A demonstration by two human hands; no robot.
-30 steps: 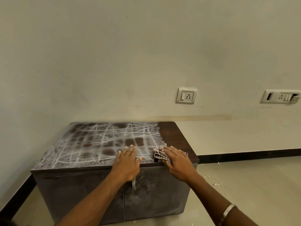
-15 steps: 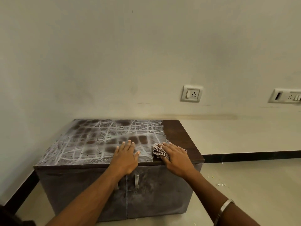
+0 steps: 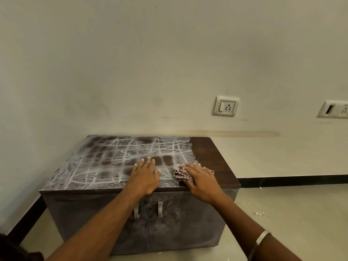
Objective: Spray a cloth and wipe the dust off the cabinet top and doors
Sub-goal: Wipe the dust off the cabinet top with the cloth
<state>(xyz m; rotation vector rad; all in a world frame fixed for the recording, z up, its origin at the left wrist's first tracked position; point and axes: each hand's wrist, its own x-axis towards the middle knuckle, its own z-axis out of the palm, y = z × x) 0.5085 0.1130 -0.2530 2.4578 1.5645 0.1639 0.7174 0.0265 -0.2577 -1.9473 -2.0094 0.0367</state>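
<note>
Low in the frame's centre, the right hand (image 3: pixel 202 180) presses flat on a crumpled checked cloth (image 3: pixel 181 174) on the dark brown wooden cabinet top (image 3: pixel 211 157); the left hand (image 3: pixel 146 176) rests open, braced on dust. Wiping the top is under way, and the next pass likely needs a leftward sweep.

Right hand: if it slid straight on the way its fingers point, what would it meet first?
The right hand, flat on the cloth, points up-left across the cabinet top. It would likely meet only chalky dust, then the wall.
</note>
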